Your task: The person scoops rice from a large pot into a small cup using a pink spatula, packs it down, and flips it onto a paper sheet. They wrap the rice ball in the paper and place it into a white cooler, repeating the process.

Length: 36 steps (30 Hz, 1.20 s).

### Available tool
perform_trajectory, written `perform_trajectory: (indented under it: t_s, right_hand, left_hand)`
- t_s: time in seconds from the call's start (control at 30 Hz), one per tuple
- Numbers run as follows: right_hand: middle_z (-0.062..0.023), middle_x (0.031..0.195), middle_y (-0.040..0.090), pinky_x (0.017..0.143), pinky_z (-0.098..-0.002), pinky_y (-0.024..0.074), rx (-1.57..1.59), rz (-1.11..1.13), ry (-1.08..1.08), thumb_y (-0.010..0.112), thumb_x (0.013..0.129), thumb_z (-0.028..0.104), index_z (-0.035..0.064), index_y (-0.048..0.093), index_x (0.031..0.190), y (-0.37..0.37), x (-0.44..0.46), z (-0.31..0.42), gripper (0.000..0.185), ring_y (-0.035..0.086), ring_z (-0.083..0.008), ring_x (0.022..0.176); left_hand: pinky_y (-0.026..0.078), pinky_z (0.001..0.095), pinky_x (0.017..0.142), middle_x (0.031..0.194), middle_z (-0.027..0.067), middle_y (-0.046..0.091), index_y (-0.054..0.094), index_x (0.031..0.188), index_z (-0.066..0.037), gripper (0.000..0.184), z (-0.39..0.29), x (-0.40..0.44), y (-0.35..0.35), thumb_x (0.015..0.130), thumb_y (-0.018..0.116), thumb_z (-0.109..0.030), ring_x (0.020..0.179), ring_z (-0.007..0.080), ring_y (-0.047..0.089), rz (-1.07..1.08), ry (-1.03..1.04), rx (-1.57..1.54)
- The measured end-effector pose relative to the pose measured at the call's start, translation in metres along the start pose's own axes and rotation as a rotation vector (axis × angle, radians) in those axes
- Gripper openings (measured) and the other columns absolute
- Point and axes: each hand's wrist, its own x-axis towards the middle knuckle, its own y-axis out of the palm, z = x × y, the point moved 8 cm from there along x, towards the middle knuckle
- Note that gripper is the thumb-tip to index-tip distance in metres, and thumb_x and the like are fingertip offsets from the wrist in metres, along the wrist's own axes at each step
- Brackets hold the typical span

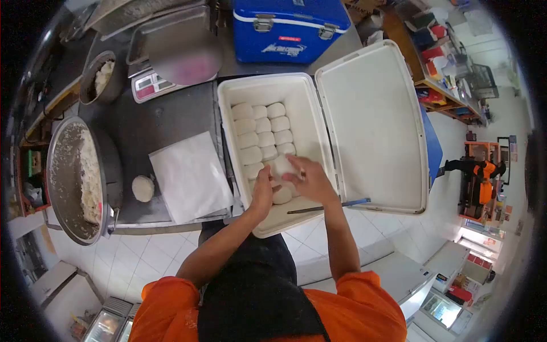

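Observation:
Rows of several round white dough pieces [265, 125] lie in an open white cooler box [307, 114]. Both hands are inside the box near its front end. Between them is one white dough piece [281, 166], with my left hand [263, 191] at its left side and my right hand [309, 179] at its right, fingers curved against it. Another dough piece [282, 195] sits just below the hands. A single round piece [143, 188] rests on the dark table beside white sheets [192, 176].
A large metal pot [74, 171] with white crumbly food stands at the left, a smaller pot [98, 77] behind it. A scale [149, 85] and a blue cooler [290, 34] are at the back. The box lid [373, 125] leans open rightward. A person [484, 171] is far right.

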Motion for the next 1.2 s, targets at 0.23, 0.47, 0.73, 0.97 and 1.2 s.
perform_trajectory:
  t_s: [0.23,0.47,0.73,0.97,1.2]
  right_hand:
    - [-0.0168,0.113,0.063,0.093,-0.0437,0.0457,-0.333,0.099,-0.012,0.076,0.083,0.025,0.0066,0.053,0.122,0.033,0.119,-0.126,0.049,0.059,-0.0339,0.111]
    - [-0.0184,0.119,0.062,0.097,-0.0434,0.0448,-0.31,0.611,0.003,0.075,0.083,0.03,0.0074,0.062,0.121,0.115,0.138,-0.183,0.046,0.056,-0.0361,0.115]
    - [-0.0254,0.114,0.063,0.099,-0.0436,0.0454,-0.264,0.469,-0.13,0.079,0.076,0.042,-0.0016,0.062,0.121,0.125,0.142,-0.203,0.065,0.058,-0.0391,0.113]
    - [-0.0161,0.081,0.07,0.075,-0.0398,0.0532,-0.331,0.105,0.149,0.083,0.07,0.052,-0.0007,0.071,0.098,0.088,0.116,-0.183,0.06,0.068,-0.0323,0.08]
    - [-0.0118,0.07,0.068,0.062,-0.0364,0.0515,0.011,0.08,0.284,0.071,0.086,0.048,-0.0009,0.068,0.085,0.055,0.115,-0.205,0.049,0.067,-0.0238,0.067]
  left_hand:
    - [0.027,0.0481,0.115,0.147,0.0268,0.031,0.035,0.137,0.012,0.06,0.073,0.045,0.036,0.099,0.041,-0.033,0.138,0.04,0.028,0.042,0.287,1.563]
    - [0.014,0.0458,0.121,0.158,0.0285,0.014,0.023,0.147,0.013,0.07,0.101,0.02,0.025,0.098,0.044,-0.032,0.148,0.0397,0.014,0.136,0.099,1.772]
    - [0.025,0.0463,0.118,0.154,0.0299,0.025,0.036,0.14,0.016,0.056,0.108,0.037,0.047,0.096,0.045,-0.017,0.144,0.0414,0.026,0.245,0.322,1.758]
    - [0.032,0.0454,0.115,0.143,0.0299,0.044,0.046,0.135,0.014,0.061,0.109,0.035,0.058,0.086,0.06,-0.019,0.134,0.0436,0.042,0.539,0.389,2.251]
    - [0.046,0.04,0.101,0.13,0.0259,0.055,0.062,0.113,0.011,0.037,0.027,-0.021,0.052,0.087,0.061,-0.016,0.125,0.0393,0.052,0.342,0.717,1.548]
